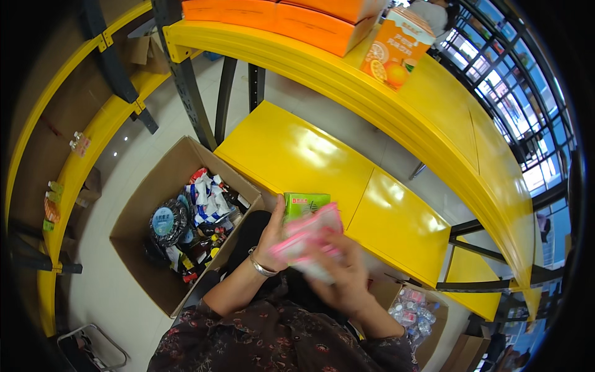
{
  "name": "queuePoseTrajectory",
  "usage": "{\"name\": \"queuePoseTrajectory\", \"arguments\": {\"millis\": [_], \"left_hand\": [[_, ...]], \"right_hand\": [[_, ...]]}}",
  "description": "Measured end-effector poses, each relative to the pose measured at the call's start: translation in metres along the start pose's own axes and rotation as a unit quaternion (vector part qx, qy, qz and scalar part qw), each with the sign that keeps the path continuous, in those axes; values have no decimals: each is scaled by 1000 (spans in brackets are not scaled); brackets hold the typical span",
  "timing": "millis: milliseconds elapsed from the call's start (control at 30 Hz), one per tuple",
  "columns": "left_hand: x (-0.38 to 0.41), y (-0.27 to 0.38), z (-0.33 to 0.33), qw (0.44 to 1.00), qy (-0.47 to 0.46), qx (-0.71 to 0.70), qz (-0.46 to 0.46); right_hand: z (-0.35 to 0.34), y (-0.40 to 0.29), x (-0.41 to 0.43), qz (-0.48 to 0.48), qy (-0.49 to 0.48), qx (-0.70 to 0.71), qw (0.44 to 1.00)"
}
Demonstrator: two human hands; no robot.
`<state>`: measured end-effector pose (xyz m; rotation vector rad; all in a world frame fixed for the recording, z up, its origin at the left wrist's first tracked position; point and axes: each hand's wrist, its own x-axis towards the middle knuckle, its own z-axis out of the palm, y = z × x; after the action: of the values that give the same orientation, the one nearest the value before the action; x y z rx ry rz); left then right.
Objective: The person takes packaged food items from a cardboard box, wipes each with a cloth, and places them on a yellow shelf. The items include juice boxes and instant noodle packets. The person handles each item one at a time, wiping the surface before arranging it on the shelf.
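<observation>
My left hand (270, 239), with a bracelet at the wrist, holds a small green box (297, 203) that bears printing. In my right hand (348, 274) is a pink-edged white cloth (309, 235), blurred, which covers the lower part of the box. Both hands are above my lap, at the front edge of a low yellow shelf board (297, 144). To the left of my left hand stands an open cardboard box (139, 214) holding packaged goods, among them black plastic-wrapped packs (169, 223), blue-and-white packs (209, 200) and dark bottles.
Above, a curved-looking yellow shelf beam (288, 51) carries orange cartons (320, 28) and an orange drink box (395, 51). At right, another cardboard box (439, 321) contains clear plastic bottles (413, 311). Yellow racking (88, 172) with small bottles lines the left. People are partly visible at the right edge.
</observation>
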<state>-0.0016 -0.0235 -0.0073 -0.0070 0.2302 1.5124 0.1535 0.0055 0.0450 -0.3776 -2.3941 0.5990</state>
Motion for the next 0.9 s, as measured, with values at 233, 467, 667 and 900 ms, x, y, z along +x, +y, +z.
{"name": "queuePoseTrajectory", "arguments": {"millis": [233, 467, 667, 900], "left_hand": [[1, 5, -26, 994, -73, -86, -14], [-5, 9, -28, 998, -64, 12, 8], [-12, 0, -33, 990, 43, 127, 51], [-12, 4, -19, 982, 67, 171, 48]], "right_hand": [[24, 7, 14, -48, -96, -75, 991], [22, 13, 38, -11, -103, -73, 992], [21, 24, 53, 20, -47, -83, 995], [33, 35, 43, 158, 41, 70, 984]]}}
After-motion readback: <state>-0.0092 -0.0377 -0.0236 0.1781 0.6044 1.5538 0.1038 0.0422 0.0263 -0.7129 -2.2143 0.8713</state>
